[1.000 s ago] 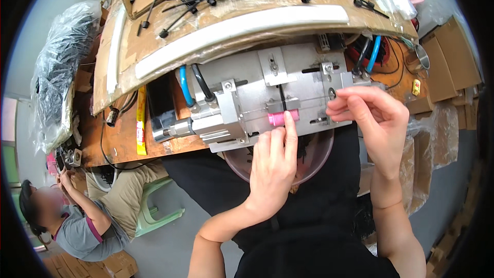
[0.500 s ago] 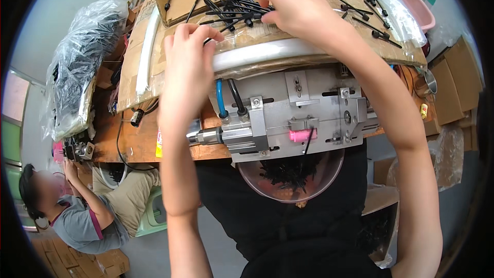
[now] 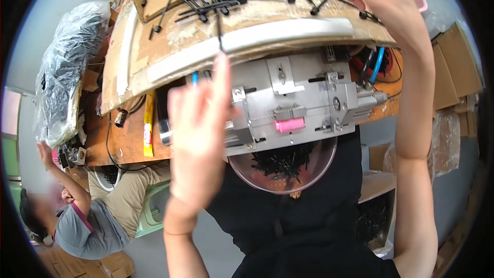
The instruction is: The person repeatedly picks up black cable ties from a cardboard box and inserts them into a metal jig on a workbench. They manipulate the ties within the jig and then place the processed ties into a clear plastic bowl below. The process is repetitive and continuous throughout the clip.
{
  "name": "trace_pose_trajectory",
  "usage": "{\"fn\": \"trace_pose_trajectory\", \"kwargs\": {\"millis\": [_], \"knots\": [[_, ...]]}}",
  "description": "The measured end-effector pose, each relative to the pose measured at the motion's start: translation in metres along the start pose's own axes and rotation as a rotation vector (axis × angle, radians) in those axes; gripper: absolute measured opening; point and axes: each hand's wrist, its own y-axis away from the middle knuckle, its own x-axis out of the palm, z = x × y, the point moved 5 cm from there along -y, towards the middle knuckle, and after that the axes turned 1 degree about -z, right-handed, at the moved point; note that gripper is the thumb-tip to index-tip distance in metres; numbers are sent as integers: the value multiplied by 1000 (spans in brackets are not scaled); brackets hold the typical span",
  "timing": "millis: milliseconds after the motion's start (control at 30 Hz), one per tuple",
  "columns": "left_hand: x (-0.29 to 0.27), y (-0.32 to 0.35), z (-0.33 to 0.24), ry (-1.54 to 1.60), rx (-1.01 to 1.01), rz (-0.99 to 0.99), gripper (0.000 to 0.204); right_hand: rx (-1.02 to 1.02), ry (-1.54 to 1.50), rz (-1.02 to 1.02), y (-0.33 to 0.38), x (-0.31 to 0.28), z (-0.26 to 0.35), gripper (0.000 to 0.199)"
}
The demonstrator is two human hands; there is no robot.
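Observation:
My left hand (image 3: 198, 134) is raised in front of a grey metal machine (image 3: 309, 92) and pinches a thin black cable tie (image 3: 220, 33) that points straight up. My right hand (image 3: 381, 0) is lifted high at the upper right, over a cardboard shelf (image 3: 154, 56) strewn with several black cable ties (image 3: 216, 0). I cannot tell whether it holds anything. The machine has a pink part (image 3: 289, 124) at its front. A clear bowl (image 3: 319, 172) with black pieces sits under it, against my dark clothing.
A white strip (image 3: 267, 36) runs along the shelf's front edge. A wooden table (image 3: 128, 141) bears a yellow bar (image 3: 148, 123) and cables. A person sits at lower left (image 3: 77, 221). A plastic-wrapped bundle (image 3: 62, 82) lies at left, cardboard boxes (image 3: 458, 72) at right.
My left hand came down from the tie pile with one black tie. My right hand drew back from the pile toward the upper right. The view tilted slightly.

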Motion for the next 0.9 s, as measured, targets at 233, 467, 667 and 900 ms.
{"fn": "trace_pose_trajectory", "kwargs": {"millis": [233, 467, 667, 900], "knots": [[61, 77, -80, 14, -143, 230, 62, -24, -749, -81, 75, -2, -37, 18], [75, 71, -84, 3, -162, 311, 69, -93, -553, -282, 124, 6, -22, 19], [64, 76, -78, 54, -227, 342, 68, -237, -240, -157, 187, 74, -20, 54], [29, 82, -77, 193, -319, 266, 73, -290, -155, 120, 206, 129, -25, 67]]}}
